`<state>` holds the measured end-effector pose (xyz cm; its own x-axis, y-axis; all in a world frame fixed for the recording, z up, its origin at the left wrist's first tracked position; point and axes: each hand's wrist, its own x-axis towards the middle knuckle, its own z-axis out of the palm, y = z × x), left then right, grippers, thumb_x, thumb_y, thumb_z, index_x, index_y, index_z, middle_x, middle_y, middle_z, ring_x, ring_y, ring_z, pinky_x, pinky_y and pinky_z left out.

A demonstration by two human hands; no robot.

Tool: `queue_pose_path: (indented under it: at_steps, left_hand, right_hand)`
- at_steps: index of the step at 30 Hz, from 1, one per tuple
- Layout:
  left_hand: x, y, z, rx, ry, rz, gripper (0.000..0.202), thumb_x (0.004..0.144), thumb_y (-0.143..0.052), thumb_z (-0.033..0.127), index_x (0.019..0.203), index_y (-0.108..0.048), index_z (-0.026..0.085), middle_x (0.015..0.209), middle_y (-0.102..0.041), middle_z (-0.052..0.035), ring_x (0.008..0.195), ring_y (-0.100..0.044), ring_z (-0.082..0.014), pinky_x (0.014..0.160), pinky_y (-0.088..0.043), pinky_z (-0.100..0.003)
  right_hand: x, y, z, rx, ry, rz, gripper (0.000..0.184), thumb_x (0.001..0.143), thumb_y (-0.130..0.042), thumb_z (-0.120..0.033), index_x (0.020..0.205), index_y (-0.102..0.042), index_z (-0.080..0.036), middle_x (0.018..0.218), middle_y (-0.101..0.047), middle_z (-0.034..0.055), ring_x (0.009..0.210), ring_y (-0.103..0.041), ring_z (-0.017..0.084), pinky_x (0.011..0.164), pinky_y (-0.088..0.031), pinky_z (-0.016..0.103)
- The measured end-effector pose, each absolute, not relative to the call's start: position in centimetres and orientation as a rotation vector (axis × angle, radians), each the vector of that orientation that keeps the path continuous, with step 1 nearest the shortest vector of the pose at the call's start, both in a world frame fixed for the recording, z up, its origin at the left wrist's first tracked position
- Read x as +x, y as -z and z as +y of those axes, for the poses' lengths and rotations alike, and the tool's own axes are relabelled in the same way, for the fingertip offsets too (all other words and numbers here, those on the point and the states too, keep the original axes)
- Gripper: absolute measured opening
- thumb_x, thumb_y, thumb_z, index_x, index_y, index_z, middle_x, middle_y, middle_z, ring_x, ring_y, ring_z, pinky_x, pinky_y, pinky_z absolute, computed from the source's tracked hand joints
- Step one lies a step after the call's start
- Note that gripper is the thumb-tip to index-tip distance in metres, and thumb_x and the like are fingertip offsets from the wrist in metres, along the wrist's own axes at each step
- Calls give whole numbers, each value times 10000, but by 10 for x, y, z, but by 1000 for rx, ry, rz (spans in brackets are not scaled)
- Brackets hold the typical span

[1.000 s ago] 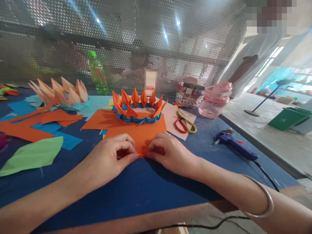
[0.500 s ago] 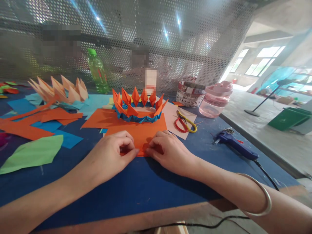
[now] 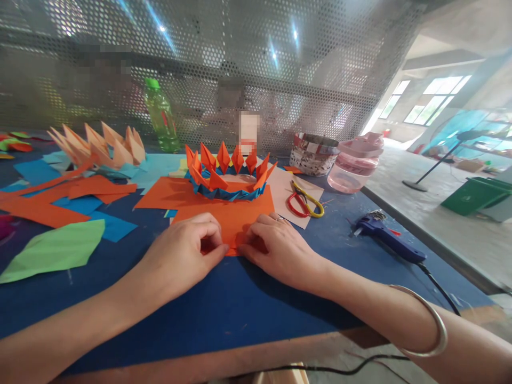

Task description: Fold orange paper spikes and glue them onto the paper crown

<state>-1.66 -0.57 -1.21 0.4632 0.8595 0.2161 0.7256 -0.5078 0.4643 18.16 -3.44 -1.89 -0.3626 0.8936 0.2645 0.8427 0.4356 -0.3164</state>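
Both of my hands pinch the near edge of an orange sheet of paper lying on the blue table. My left hand is closed on the edge's left part, thumb and fingers together. Close beside it, my right hand grips the same edge, a ring on one finger. A narrow fold seems to run along that edge, partly hidden by my fingers. Just beyond the hands stands an orange and blue folded-paper crown, resting on the orange paper. Red-and-yellow-handled scissors lie to its right on pale pink paper.
A blue glue gun with a cord lies at the right. Behind are a pink water bottle, a patterned round container and a green bottle. A peach paper crown, paper scraps and a green sheet sit left.
Both hands keep their pinch on the orange paper's near edge, almost unmoved. The whole view has shifted very slightly.
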Motion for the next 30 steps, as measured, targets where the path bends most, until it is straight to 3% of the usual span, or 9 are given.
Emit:
queue_pose_path:
  at_steps: [25, 30]
  left_hand:
    - [-16, 10, -7, 2467, -573, 1359, 174, 741, -518, 259, 583, -478, 198, 728, -554, 10, 614, -532, -142, 575, -399, -299]
    - [-19, 16, -6, 2397, -736, 1256, 30, 748, -535, 228, 756, -509, 217, 868, -556, 5, 730, -591, -158, 639, -484, -290]
  right_hand:
    - [182, 16, -34, -1496, -225, -2294, 198, 874, -618, -347, 780, -608, -173, 824, -599, 36, 797, -524, 155, 725, -392, 277]
    - [182, 17, -33, -1508, -250, -2270, 193, 855, -641, -354, 816, -600, -170, 856, -611, 41, 796, -527, 160, 720, -399, 282]
